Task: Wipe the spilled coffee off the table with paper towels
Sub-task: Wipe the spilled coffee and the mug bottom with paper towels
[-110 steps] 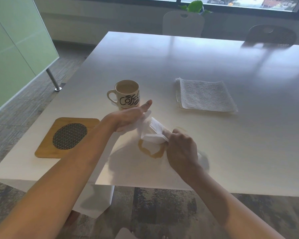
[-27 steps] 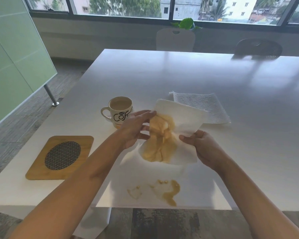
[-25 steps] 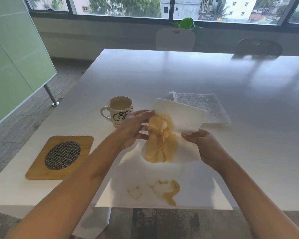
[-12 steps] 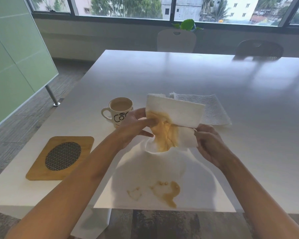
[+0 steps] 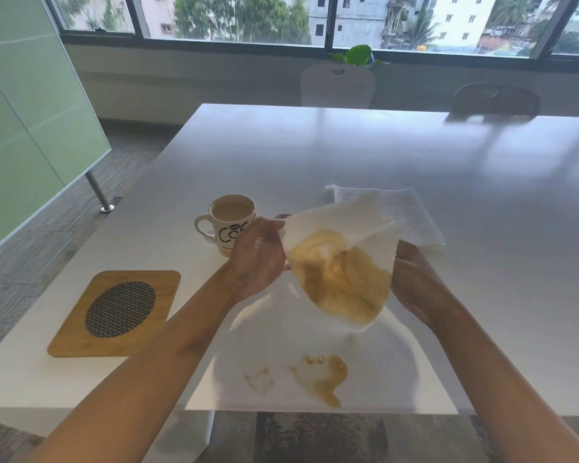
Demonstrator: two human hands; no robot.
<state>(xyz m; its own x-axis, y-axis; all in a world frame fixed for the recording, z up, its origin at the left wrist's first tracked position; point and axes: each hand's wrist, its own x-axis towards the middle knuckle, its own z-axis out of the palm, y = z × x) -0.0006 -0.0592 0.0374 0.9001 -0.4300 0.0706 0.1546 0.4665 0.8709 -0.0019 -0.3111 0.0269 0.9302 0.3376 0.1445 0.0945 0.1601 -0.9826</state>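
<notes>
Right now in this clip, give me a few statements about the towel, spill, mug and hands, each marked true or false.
1. Both the left hand and the right hand hold the stained paper towel above the table. True.
2. The coffee spill is fully wiped up. False: coffee remains near the table's front edge.
3. The mug lies tipped over. False: it stands upright, with coffee in it.
4. The stack of clean paper towels lies behind the held towel. True.
5. The mug sits on the wooden trivet. False: it stands on the table.

Coffee mug (image 5: 229, 222) beside wooden trivet (image 5: 116, 314); two chairs (image 5: 337, 85) beyond table's far edge.
</notes>
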